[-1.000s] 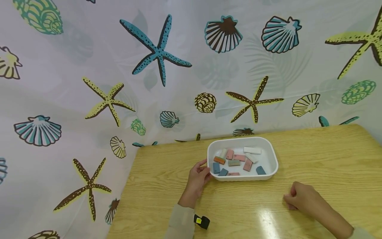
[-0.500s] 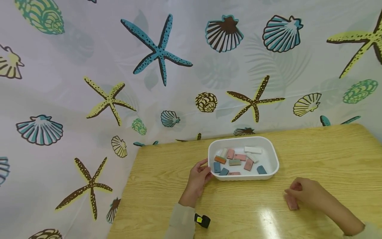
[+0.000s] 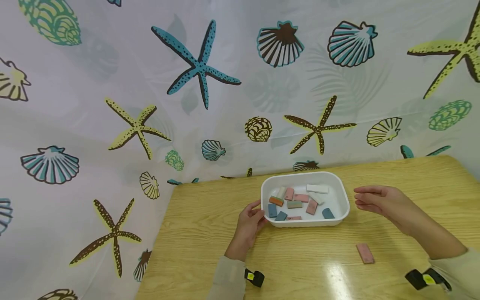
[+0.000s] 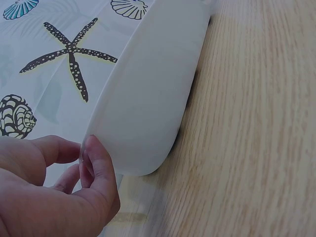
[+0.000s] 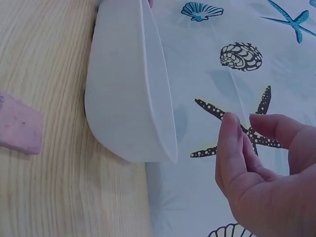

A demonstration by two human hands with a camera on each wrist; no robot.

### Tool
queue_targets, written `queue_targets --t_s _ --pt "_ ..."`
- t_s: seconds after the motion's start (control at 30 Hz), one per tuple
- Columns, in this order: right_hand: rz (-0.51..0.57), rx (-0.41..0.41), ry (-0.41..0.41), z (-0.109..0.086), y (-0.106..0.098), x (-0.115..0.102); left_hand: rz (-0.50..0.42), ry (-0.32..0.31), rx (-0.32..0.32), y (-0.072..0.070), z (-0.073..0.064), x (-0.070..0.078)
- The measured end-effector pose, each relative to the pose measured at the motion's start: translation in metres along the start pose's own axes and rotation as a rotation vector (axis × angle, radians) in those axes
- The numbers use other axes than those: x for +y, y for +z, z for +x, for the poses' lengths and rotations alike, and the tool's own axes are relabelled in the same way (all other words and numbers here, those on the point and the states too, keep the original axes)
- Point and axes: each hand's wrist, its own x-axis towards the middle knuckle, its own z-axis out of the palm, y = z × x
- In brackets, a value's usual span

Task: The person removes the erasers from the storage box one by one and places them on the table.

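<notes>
A white plastic tray (image 3: 305, 223) sits at the back of the wooden table with several erasers in it: pink, blue, white, orange and grey-green. My left hand (image 3: 247, 227) pinches the tray's rim at its front left corner. In the left wrist view, the thumb and fingers of my left hand (image 4: 74, 187) meet at the rim. On the table in front of the tray lies a single pink eraser (image 3: 365, 253). Just right of the tray my right hand (image 3: 393, 208) hovers with nothing in it. Its thumb and fingertips are apart in the right wrist view.
Wood-grain tabletop (image 3: 300, 258) spreads in front of and beside the tray. A white curtain (image 3: 232, 125) printed with shells and starfish hangs right behind the table's back edge and along its left side.
My right hand has let go of the pink eraser, leaving it flat on the table, and has moved forward towards the tray's right side. My left hand and the tray stay put.
</notes>
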Motion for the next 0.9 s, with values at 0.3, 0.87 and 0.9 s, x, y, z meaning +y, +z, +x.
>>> queue_targets --t_s 0.3,0.87,0.9 --pt "0.106 -0.097 0.06 0.041 0.026 -0.012 -0.025 0.0 -0.005 0.0 -0.001 0.001" --pt "-0.073 -0.107 0.228 0.106 0.046 0.001 -0.013 0.007 -0.014 -0.001 0.0 -0.001" --pt "-0.123 -0.087 0.234 0.109 0.048 0.002 -0.013 0.01 -0.014 -0.001 0.0 -0.001"
